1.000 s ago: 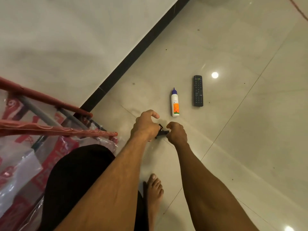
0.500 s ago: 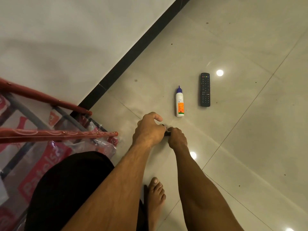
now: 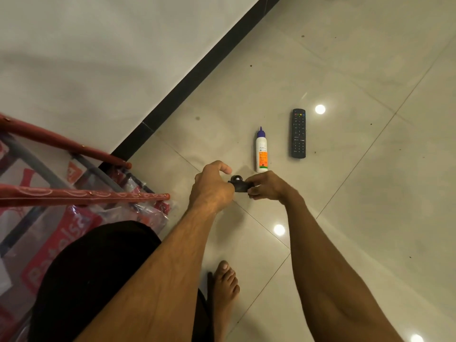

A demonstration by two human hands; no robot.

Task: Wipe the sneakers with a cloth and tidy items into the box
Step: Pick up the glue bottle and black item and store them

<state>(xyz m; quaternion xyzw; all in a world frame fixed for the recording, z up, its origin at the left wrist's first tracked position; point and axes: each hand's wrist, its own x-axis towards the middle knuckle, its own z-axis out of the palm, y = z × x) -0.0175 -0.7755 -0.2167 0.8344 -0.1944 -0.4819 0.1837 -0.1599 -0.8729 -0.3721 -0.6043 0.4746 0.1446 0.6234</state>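
Observation:
A small black object [image 3: 238, 184] with a rounded shiny knob on top is held just above the floor between both hands. My left hand [image 3: 212, 187] grips its left end with curled fingers. My right hand [image 3: 265, 186] pinches its right end. Just beyond the hands a white bottle [image 3: 261, 151] with a blue cap and orange label lies on the tiles. To its right lies a black remote control [image 3: 298, 133]. No sneakers, cloth or box show in this view.
A clear plastic bag with red print [image 3: 74, 213] and red handles sits at the left, against my black-clad knee. The white wall with a black skirting strip [image 3: 197, 72] runs diagonally. My bare foot [image 3: 225, 290] rests on the glossy tiled floor.
The hands have drawn slightly apart, and the black object's round knob now shows between them. The camera shifted a little, so bottle and remote sit further right.

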